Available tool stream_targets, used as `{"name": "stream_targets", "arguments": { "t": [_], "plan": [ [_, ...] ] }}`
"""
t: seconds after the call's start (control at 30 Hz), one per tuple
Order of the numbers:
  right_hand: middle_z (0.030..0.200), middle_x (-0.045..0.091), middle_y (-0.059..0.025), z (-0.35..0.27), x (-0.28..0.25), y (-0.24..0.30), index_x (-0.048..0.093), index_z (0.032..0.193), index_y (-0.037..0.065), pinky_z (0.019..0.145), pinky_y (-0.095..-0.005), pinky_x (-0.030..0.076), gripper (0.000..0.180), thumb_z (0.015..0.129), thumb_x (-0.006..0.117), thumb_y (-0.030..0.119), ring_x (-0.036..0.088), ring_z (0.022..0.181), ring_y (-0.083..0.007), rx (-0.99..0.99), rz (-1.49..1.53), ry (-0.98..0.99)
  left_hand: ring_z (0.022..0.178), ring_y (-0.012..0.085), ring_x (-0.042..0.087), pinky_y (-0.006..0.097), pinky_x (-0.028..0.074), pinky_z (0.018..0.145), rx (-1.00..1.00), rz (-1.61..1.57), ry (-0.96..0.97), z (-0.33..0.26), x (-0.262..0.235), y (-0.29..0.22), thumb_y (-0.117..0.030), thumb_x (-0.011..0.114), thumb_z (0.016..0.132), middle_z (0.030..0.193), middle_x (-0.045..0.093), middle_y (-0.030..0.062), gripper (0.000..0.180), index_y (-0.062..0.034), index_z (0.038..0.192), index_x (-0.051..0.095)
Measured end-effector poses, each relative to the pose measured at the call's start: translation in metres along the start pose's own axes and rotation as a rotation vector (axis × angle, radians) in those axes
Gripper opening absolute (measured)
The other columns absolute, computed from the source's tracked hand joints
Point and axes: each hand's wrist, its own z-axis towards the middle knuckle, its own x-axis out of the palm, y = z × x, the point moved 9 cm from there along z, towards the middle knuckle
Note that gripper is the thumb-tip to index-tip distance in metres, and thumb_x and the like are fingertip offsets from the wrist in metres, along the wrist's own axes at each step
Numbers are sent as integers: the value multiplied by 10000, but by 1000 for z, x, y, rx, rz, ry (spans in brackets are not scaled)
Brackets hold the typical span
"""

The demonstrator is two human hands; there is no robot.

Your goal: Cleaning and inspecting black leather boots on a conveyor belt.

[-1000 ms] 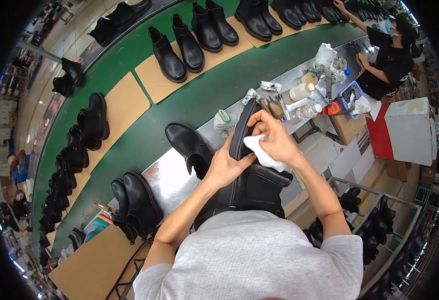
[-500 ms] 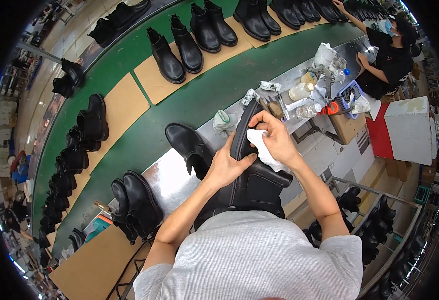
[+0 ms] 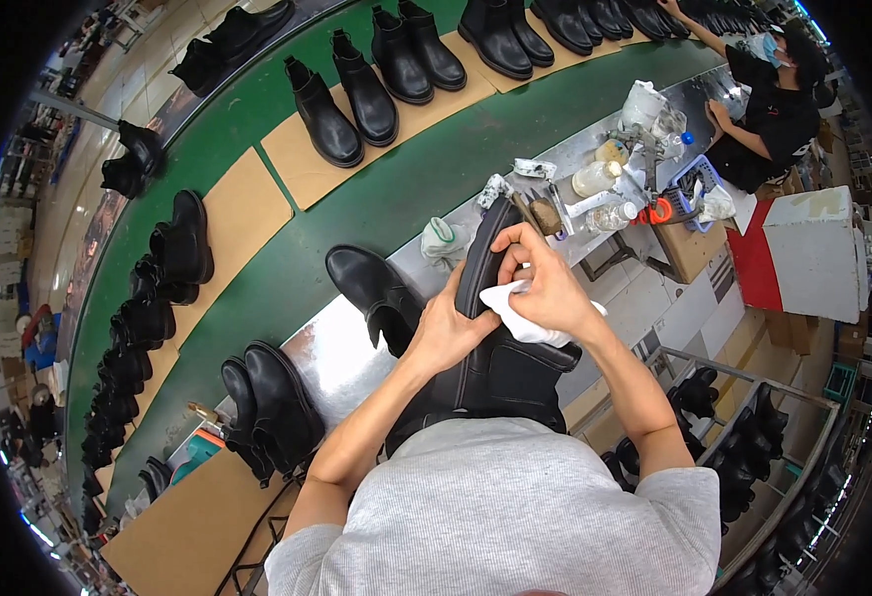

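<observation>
In front of my chest a black boot (image 3: 486,246) is tilted, its sole edge turned up. My left hand (image 3: 443,333) is closed around the boot, its thumb stretched across it. My right hand (image 3: 547,286) pinches a white cloth (image 3: 533,326), bunched below the fingers, and its curled fingers lie against the sole's edge. Part of the boot is hidden behind both hands and the cloth. Just left of my left hand, another black boot (image 3: 364,280) lies on the metal bench (image 3: 331,348).
Pairs of black boots (image 3: 361,94) stand on cardboard along a green belt (image 3: 396,179). Bottles (image 3: 595,179), a purple basket (image 3: 696,189) and orange-handled scissors (image 3: 660,211) sit at right. More boots (image 3: 282,392) rest at left. A co-worker (image 3: 779,114) sits at far right.
My right hand has drawn the white cloth slightly down and toward me along the boot, and the cloth is bunched differently. My left hand keeps its hold on the boot.
</observation>
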Motion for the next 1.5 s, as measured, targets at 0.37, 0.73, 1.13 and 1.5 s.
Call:
{"name": "stream_targets", "arguments": {
  "t": [0.37,0.73,1.13,1.5],
  "plan": [
    [662,596,-48,4,-5,-10,515,977,18,608,-245,444,299,690,553,-55,551,629,-93,30,51,46,974,312,627,356,466,851,-6,-3,8,4,3,0,-271,691,747,1021,633,206,717,7,1323,368],
    [687,564,4,3,-5,3,500,984,20,575,-204,417,284,731,602,-59,514,633,-43,-90,-31,39,1002,323,617,359,462,864,41,-26,9,4,6,-1,-260,686,752,1042,628,214,692,6,1312,379],
    [676,577,10,-12,-122,-64,630,981,29,480,-184,366,158,885,523,96,494,561,-33,53,276,-508,1048,285,592,331,424,932,-14,-30,2,10,13,11,-317,721,740,1124,596,243,818,94,1334,336],
    [760,618,-92,-45,-195,-221,405,1312,100,397,-209,347,388,932,476,133,423,460,-62,330,673,-858,943,180,594,302,454,865,-109,-25,49,16,21,2,-210,699,780,1047,630,151,580,52,1239,460]
  ]
}}
